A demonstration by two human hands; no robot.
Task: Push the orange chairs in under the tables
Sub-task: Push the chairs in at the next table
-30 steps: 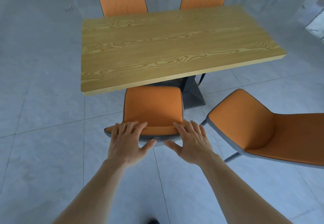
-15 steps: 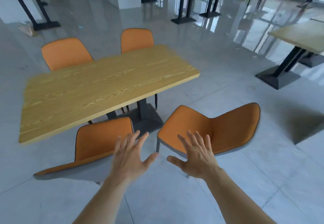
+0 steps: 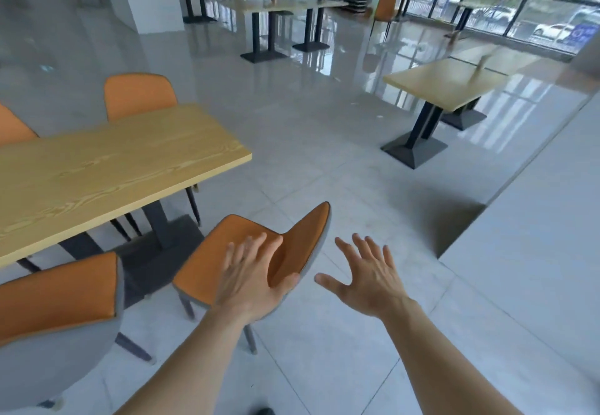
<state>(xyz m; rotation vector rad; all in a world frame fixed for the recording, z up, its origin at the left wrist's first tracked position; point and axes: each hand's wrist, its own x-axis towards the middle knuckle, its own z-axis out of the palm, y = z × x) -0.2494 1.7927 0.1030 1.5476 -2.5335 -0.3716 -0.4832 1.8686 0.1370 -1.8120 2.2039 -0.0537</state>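
**At the tabletop's near corner: one chair stands out on the floor**

Beside the wood-grain tabletop (image 3: 107, 167), a moulded orange chair (image 3: 227, 252) with a grey shell back and thin dark legs stands clear of the edge, turned at an angle, its seat out on the glossy grey tile floor (image 3: 341, 161). The left hand (image 3: 251, 279) is spread wide in front of its backrest; whether it touches, I cannot tell. The right hand (image 3: 367, 276) hangs open, fingers fanned, beside the chair, holding nothing. A second orange chair (image 3: 61, 297) sits lower left, close to the tabletop's edge. Open floor stretches away to the right.
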